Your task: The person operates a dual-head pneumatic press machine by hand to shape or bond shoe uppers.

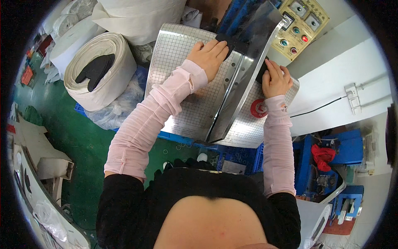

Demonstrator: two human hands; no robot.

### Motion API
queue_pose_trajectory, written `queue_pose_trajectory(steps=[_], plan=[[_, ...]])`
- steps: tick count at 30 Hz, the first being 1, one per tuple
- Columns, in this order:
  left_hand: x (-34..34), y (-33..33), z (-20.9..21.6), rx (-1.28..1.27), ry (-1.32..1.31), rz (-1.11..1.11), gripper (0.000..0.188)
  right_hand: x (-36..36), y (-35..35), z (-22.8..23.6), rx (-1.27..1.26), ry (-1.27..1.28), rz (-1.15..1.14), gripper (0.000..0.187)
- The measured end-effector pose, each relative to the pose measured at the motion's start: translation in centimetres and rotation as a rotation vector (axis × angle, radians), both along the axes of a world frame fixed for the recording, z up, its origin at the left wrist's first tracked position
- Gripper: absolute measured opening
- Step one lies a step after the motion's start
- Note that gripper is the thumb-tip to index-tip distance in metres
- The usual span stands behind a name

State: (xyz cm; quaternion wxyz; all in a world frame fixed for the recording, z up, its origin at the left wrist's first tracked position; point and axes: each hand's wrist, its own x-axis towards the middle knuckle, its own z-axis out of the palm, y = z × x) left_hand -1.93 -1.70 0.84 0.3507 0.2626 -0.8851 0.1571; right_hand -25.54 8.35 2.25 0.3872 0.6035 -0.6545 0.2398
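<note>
My left hand (208, 59) lies over a gridded metal plate (178, 50), its fingers stretched out flat onto a dark sheet piece (235, 44). The piece lies beside the raised metal guard (253, 62) that crosses the plate. Beyond the guard, my right hand (275, 81) has its thumb and index finger closed on the edge of a black piece (261, 71). Whether both hands touch one and the same piece cannot be seen, since the guard stands between them. A round red sticker (259, 108) shows near my right wrist.
A yellow control panel (302, 27) with dials and buttons stands at the far right. On the left, a black cut piece (96, 71) rests on a thick white roll (99, 99). A black cable (317, 110) runs to a wall box. Blue machinery (331, 157) stands lower right.
</note>
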Motion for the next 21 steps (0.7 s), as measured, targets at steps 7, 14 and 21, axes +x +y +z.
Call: queue_pose_trajectory(steps=[7, 14, 21], plan=[[-0.2, 0.0, 0.2, 0.024, -0.019, -0.010, 0.048, 0.0, 0.0, 0.1, 0.001, -0.010, -0.009, 0.034], [0.2, -0.2, -0.1, 0.022, -0.010, 0.003, 0.049, 0.5, -0.1, -0.1, -0.017, -0.004, 0.002, 0.033], [0.0, 0.1, 0.6, 0.001, -0.003, 0.022, 0.046, 0.5, 0.1, -0.1, -0.048, -0.022, 0.019, 0.033]])
